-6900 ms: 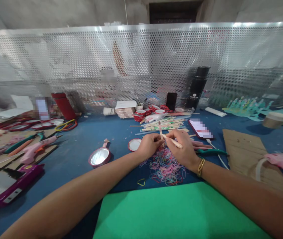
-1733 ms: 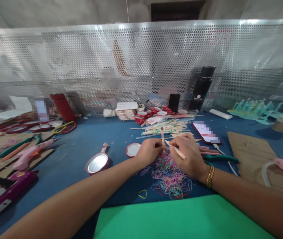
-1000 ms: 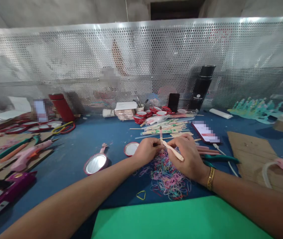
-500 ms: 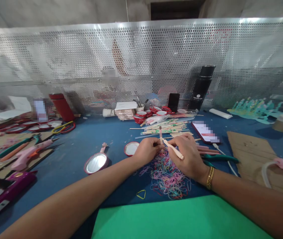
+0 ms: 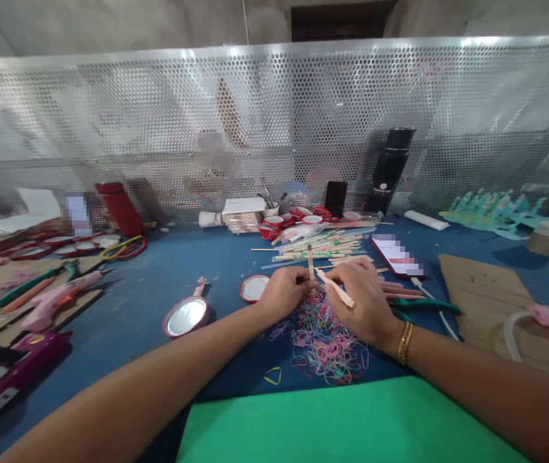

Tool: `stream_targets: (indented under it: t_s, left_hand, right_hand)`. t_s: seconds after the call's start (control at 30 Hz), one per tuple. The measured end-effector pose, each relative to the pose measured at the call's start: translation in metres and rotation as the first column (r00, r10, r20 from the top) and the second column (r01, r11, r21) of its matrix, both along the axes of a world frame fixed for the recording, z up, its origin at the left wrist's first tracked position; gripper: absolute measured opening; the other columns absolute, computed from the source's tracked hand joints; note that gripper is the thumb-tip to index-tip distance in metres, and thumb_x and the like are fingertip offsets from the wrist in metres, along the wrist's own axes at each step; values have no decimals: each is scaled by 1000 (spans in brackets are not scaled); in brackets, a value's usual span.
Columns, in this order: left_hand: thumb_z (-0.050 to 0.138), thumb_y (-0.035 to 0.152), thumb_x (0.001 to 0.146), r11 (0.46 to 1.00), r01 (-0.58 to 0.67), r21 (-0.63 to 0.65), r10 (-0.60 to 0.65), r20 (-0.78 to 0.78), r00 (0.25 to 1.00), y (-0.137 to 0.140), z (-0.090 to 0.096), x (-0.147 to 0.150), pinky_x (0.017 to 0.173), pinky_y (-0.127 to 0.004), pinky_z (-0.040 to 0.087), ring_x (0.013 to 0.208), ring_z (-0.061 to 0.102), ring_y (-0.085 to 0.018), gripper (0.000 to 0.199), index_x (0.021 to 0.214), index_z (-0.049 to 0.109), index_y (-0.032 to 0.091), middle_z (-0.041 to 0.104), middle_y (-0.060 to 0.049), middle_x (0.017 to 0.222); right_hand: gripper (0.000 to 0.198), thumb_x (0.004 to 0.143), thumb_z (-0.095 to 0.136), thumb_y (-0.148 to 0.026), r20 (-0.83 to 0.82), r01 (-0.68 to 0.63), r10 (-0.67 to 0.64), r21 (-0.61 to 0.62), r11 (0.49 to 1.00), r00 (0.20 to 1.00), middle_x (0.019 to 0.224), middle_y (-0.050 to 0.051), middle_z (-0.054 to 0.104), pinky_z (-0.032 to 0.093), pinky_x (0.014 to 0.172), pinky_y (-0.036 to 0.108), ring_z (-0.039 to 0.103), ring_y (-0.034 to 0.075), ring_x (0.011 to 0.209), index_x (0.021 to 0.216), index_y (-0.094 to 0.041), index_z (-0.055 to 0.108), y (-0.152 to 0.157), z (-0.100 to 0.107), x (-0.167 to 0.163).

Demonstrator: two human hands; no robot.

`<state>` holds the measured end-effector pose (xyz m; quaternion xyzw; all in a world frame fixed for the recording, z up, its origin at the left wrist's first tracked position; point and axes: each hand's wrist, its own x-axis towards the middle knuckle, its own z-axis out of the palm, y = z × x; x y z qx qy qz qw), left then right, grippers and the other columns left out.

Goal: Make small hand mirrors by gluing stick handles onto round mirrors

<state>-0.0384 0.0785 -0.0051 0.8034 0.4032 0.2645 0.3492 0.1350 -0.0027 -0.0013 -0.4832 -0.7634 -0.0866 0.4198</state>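
My left hand (image 5: 288,290) pinches a thin flat stick (image 5: 310,258), pinkish brown, that stands nearly upright between thumb and fingers. In my right hand (image 5: 363,299) lies a cream, pen-shaped tool (image 5: 336,288) with a knobbed end; its tip is close to the stick, and I cannot tell whether they touch. Beneath both hands spreads a heap of coloured rubber bands (image 5: 329,347). A round red-rimmed mirror (image 5: 186,316) with a short pink handle rests left of my left forearm. Another red-rimmed disc (image 5: 253,289) sits just behind my left hand.
A green sheet (image 5: 351,421) covers the near edge. Behind my hands lie wooden sticks (image 5: 342,246) and red-rimmed discs (image 5: 271,228). To the right are a phone (image 5: 394,255), teal-handled pliers (image 5: 431,306) and cardboard (image 5: 484,286); to the left, a pink glue gun (image 5: 49,302).
The whole view has shifted very slightly. Both hands keep the same hold on the stick and the tool.
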Motion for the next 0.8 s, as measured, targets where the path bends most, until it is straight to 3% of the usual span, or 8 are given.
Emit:
stream_targets:
  t_s: [0.8]
  left_hand:
    - [58, 38, 81, 999, -10, 39, 11, -22, 1000, -1, 0, 0, 55, -24, 29, 56, 39, -10, 27, 67, 60, 16, 52, 3, 59]
  right_hand:
    - [6, 87, 50, -22, 38, 4, -3, -31, 1000, 999, 78, 1, 60, 32, 88, 39, 53, 19, 79, 91, -21, 55, 1, 0, -1]
